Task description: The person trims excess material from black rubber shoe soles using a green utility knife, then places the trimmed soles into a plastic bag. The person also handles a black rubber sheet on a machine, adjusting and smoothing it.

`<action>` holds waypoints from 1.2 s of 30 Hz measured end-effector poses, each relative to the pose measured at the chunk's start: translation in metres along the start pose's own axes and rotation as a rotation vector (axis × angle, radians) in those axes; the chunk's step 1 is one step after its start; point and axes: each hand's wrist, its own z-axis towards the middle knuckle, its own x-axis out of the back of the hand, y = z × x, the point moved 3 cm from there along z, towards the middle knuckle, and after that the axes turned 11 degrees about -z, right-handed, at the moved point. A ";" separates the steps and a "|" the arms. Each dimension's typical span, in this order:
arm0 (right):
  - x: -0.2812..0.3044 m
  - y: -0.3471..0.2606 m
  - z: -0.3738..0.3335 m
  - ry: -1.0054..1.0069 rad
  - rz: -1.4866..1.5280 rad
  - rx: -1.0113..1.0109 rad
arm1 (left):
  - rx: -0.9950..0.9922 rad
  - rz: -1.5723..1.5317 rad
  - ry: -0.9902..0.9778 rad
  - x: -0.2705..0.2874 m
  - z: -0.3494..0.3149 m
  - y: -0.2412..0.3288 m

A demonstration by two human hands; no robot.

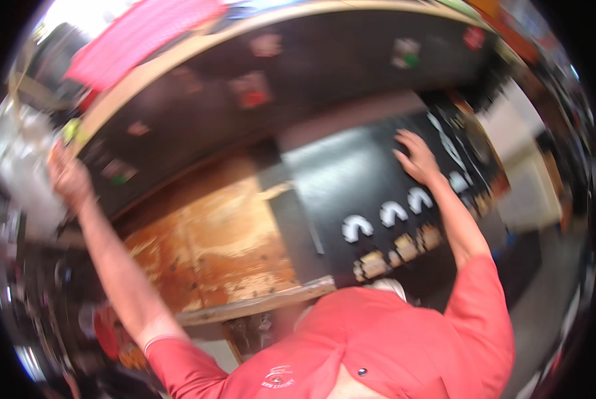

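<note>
My left hand (70,176) is raised at the far left, beside the end of a long dark panel (178,120). Its fingers look apart though blurred, and I see nothing held in them. A small yellow-green thing (71,129) shows just past the fingertips; whether they touch is unclear. On the right, my right hand (417,158) is open over a glossy black board (351,179), fingers spread. White curved shapes (392,213) line the board's near side. Whether the right palm rests on the board cannot be told.
A worn brown wooden surface (225,246) lies left of the black board. Small pale blocks (374,265) line the board's near edge. Pink wrapping (141,40) sits beyond the dark panel, and clear plastic (22,166) hangs at left. A pale box (527,189) stands at right.
</note>
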 end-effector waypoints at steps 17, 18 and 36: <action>-0.004 0.004 0.004 0.037 0.049 0.049 | 0.334 -0.347 -0.456 -0.117 -0.176 0.214; -0.006 0.004 0.003 0.011 0.047 0.029 | 0.374 -0.496 -0.641 -0.135 -0.211 0.275; -0.013 -0.014 0.006 -0.106 0.316 0.166 | 0.139 -0.188 -1.165 -0.193 -0.369 0.494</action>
